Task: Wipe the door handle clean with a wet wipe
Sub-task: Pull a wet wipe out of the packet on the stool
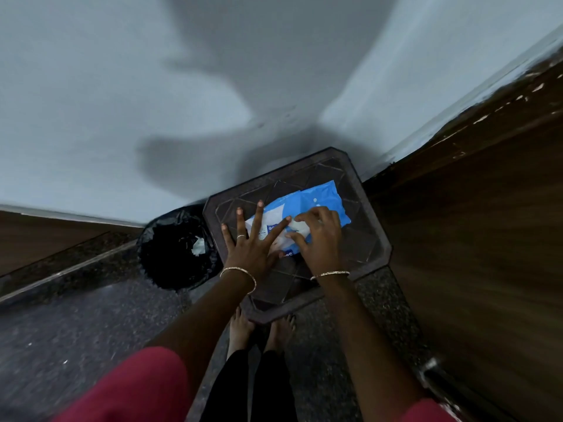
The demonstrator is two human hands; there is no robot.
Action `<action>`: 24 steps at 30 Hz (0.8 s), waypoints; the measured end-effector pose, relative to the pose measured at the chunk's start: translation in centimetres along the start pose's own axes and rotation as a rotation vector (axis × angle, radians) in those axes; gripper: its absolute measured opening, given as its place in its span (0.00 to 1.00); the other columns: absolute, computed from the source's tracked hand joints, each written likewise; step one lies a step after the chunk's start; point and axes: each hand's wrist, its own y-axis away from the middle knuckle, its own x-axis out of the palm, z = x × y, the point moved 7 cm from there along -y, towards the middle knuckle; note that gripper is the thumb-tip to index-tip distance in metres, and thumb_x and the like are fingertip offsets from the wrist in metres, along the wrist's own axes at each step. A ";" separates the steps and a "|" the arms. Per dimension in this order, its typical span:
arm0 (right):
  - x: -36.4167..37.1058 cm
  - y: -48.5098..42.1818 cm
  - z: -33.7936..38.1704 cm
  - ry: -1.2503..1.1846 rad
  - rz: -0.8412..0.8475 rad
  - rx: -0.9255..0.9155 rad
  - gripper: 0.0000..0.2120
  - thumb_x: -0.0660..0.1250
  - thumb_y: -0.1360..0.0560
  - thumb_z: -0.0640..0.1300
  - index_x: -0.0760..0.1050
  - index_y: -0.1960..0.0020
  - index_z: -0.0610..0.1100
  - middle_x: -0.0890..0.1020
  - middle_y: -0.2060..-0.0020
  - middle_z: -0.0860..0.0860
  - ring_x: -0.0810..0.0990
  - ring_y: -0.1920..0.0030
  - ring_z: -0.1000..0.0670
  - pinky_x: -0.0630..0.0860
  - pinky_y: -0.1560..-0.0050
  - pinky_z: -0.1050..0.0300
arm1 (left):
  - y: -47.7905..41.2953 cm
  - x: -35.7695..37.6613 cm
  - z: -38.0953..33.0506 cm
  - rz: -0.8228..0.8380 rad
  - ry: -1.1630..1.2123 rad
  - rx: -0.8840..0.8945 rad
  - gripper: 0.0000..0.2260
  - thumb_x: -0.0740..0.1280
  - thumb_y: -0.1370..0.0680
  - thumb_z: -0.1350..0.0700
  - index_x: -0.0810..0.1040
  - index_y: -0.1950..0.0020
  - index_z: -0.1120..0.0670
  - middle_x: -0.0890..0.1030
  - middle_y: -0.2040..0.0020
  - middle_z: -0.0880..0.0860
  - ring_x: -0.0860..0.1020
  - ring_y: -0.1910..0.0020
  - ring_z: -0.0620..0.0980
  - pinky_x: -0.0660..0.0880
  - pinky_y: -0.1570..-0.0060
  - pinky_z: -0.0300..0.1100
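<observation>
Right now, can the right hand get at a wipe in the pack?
Probably yes. The right hand is already on the pack, fingertips pinching at its white opening, while the left hand presses the pack flat on the stool. Nothing blocks it.

dim, soft blur, curved edges, big shadow on wall

Both arms reach forward and down from red sleeves, forearms bare, a thin bangle on each wrist. The left hand lies flat and palm down, its fingers spread wide and straight, a ring on one of them; the index finger stretches toward the right hand. The right hand is curled, knuckles up, thumb and bent fingers drawn together in a pinch at their tips. The two hands sit close together, nearly touching. Bare feet stand below.
</observation>
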 end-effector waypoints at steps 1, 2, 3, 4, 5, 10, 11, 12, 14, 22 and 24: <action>-0.1 0.2 -0.1 -0.010 -0.011 0.002 0.17 0.83 0.38 0.42 0.83 0.51 0.41 0.81 0.51 0.42 0.80 0.49 0.39 0.77 0.50 0.49 | 0.0 0.1 0.0 -0.002 -0.014 0.004 0.34 0.54 0.24 0.32 0.32 0.28 0.29 0.31 0.21 0.51 0.36 0.24 0.70 0.46 0.35 0.78; -0.2 0.4 -0.2 -0.005 -0.022 -0.005 0.15 0.82 0.37 0.39 0.83 0.52 0.41 0.81 0.51 0.41 0.80 0.49 0.39 0.76 0.49 0.52 | 0.1 0.2 0.1 0.002 -0.026 0.006 0.34 0.53 0.24 0.31 0.32 0.28 0.29 0.31 0.21 0.51 0.36 0.24 0.70 0.46 0.35 0.78; -0.4 0.6 -0.2 0.003 -0.038 -0.013 0.13 0.81 0.36 0.37 0.83 0.53 0.39 0.82 0.52 0.41 0.80 0.50 0.39 0.75 0.49 0.54 | 0.1 0.3 0.1 0.010 -0.035 0.007 0.33 0.52 0.24 0.31 0.32 0.28 0.28 0.31 0.22 0.51 0.36 0.24 0.70 0.47 0.35 0.78; -0.7 0.8 -0.4 0.004 -0.066 -0.009 0.09 0.79 0.34 0.34 0.83 0.55 0.38 0.82 0.53 0.40 0.80 0.51 0.39 0.75 0.49 0.54 | 0.1 0.3 0.2 0.018 -0.039 0.007 0.33 0.51 0.25 0.30 0.32 0.28 0.28 0.31 0.22 0.50 0.36 0.24 0.70 0.46 0.34 0.79; -1.0 0.8 -0.8 -0.010 -0.097 0.012 0.06 0.77 0.32 0.33 0.83 0.56 0.36 0.83 0.54 0.40 0.81 0.52 0.38 0.74 0.49 0.56 | 0.0 0.4 0.2 0.024 -0.040 0.006 0.32 0.51 0.25 0.30 0.32 0.29 0.28 0.30 0.22 0.50 0.35 0.24 0.70 0.46 0.34 0.79; -2.7 0.8 -2.8 -0.249 -0.233 0.258 0.03 0.76 0.29 0.35 0.82 0.58 0.38 0.84 0.55 0.44 0.79 0.51 0.45 0.69 0.51 0.65 | 0.1 0.4 0.1 0.067 -0.059 -0.022 0.33 0.52 0.25 0.30 0.32 0.29 0.28 0.29 0.22 0.49 0.33 0.25 0.68 0.45 0.34 0.79; -3.0 0.8 -3.3 -0.358 -0.278 0.339 0.04 0.76 0.29 0.36 0.82 0.58 0.39 0.83 0.56 0.46 0.79 0.53 0.47 0.71 0.52 0.62 | 0.1 0.4 0.1 0.076 -0.057 -0.027 0.33 0.52 0.25 0.30 0.32 0.29 0.28 0.29 0.22 0.48 0.32 0.25 0.67 0.45 0.34 0.79; -3.1 0.8 -3.8 -0.455 -0.306 0.421 0.04 0.76 0.28 0.37 0.82 0.58 0.39 0.83 0.57 0.47 0.80 0.54 0.48 0.74 0.54 0.61 | 0.0 0.3 0.1 0.085 -0.054 -0.032 0.33 0.52 0.25 0.30 0.32 0.29 0.28 0.30 0.22 0.48 0.32 0.25 0.67 0.45 0.35 0.79; -3.0 0.6 -4.3 -0.570 -0.322 0.514 0.04 0.74 0.25 0.39 0.80 0.56 0.41 0.82 0.59 0.49 0.80 0.57 0.51 0.75 0.57 0.64 | 0.1 0.3 0.1 0.100 -0.051 -0.036 0.34 0.52 0.25 0.30 0.31 0.30 0.27 0.29 0.22 0.47 0.31 0.25 0.67 0.44 0.35 0.79; -4.3 1.2 -4.0 -0.628 -0.461 0.580 0.05 0.64 0.18 0.38 0.74 0.48 0.35 0.82 0.55 0.44 0.84 0.54 0.45 0.81 0.56 0.58 | 0.0 -0.1 -0.3 0.160 -0.033 -0.084 0.34 0.55 0.24 0.31 0.30 0.32 0.26 0.27 0.23 0.45 0.31 0.25 0.66 0.46 0.34 0.78; -5.5 1.5 -3.5 -0.642 -0.545 0.587 0.04 0.61 0.17 0.36 0.73 0.47 0.36 0.81 0.55 0.48 0.82 0.55 0.54 0.79 0.59 0.70 | 0.0 -0.1 -0.4 0.193 -0.034 -0.098 0.35 0.56 0.25 0.31 0.29 0.33 0.26 0.27 0.23 0.46 0.30 0.25 0.66 0.46 0.35 0.79</action>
